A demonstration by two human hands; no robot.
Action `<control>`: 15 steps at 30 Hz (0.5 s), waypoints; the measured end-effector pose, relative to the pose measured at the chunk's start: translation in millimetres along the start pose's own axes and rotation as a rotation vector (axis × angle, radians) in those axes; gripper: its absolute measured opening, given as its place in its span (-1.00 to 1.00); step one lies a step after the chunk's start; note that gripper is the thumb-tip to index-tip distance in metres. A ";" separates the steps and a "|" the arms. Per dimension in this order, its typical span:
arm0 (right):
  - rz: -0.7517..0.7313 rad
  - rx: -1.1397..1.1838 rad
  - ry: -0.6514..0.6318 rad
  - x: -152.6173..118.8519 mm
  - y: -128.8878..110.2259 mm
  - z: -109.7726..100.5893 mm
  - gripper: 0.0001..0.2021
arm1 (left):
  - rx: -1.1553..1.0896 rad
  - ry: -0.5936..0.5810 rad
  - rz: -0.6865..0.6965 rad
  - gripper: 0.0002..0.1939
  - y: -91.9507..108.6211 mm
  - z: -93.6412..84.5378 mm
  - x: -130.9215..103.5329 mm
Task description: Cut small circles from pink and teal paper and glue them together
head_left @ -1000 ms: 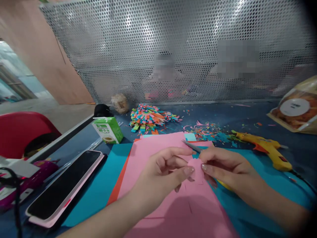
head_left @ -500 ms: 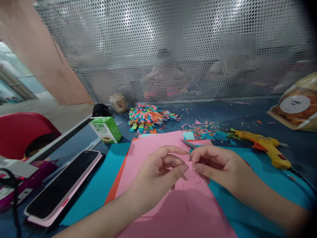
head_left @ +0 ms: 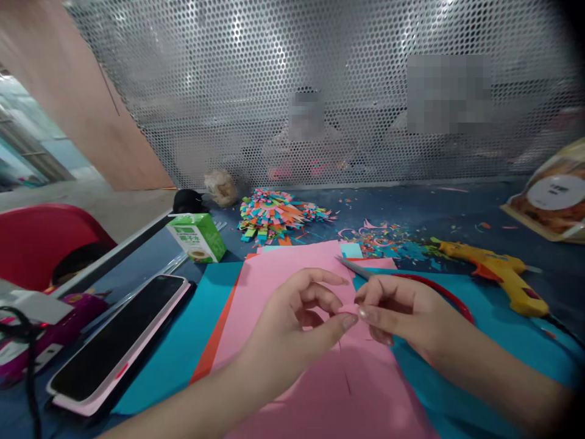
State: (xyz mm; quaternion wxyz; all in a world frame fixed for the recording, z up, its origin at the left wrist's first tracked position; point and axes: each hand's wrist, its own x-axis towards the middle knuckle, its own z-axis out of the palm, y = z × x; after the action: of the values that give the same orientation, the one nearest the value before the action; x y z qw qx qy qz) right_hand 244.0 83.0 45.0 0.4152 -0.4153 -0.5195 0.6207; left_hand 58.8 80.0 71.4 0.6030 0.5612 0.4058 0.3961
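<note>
A small pink paper piece point(head_left: 348, 309) is pinched between my two hands above a large pink paper sheet point(head_left: 283, 274). My left hand point(head_left: 304, 317) holds its left end between thumb and a bent finger, the index finger stretched over it. At its right end, my right hand point(head_left: 402, 311) grips with thumb and curled fingertips. Dark lines or cuts mark the pink sheet below. Scissors with red handles point(head_left: 450, 296) lie partly behind my right hand, blades pointing up and left. Blue sheets point(head_left: 493, 341) and an orange sheet point(head_left: 219, 332) spread under the pink one.
A yellow glue gun point(head_left: 507, 274) lies at right, near paper scraps point(head_left: 393, 241). Behind the sheets sits a multicoloured fringed paper pile point(head_left: 269, 213). At left are a green drink carton point(head_left: 198, 238) and a phone point(head_left: 119, 341). A bag of food point(head_left: 555, 195) stands far right.
My right hand has turned and its fingers have curled in, baring the red scissor handles behind it. The pink piece now looks narrower between my fingertips. The view has shifted slightly.
</note>
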 end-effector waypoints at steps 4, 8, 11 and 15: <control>0.028 -0.054 -0.030 0.2 -0.9 4.4 -0.58 | 0.038 -0.023 -0.038 -0.58 1.3 2.4 -1.6; 0.020 -0.041 -0.027 -1.5 0.1 7.1 -0.59 | 0.048 -0.023 -0.063 -0.62 0.4 2.9 -2.2; 0.066 0.081 -0.062 -3.5 1.0 7.5 -0.59 | 0.019 -0.033 -0.084 -0.62 -0.9 0.8 -0.4; 0.148 0.187 -0.038 -5.4 0.3 8.0 -0.63 | -0.020 -0.022 -0.101 -0.62 -0.2 -2.1 1.9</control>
State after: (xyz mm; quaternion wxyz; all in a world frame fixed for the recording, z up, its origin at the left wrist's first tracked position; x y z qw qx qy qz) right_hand 238.0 75.4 46.1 0.3954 -0.3999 -0.4352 0.7031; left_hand 57.6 82.5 71.1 0.6322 0.5383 0.4228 0.3630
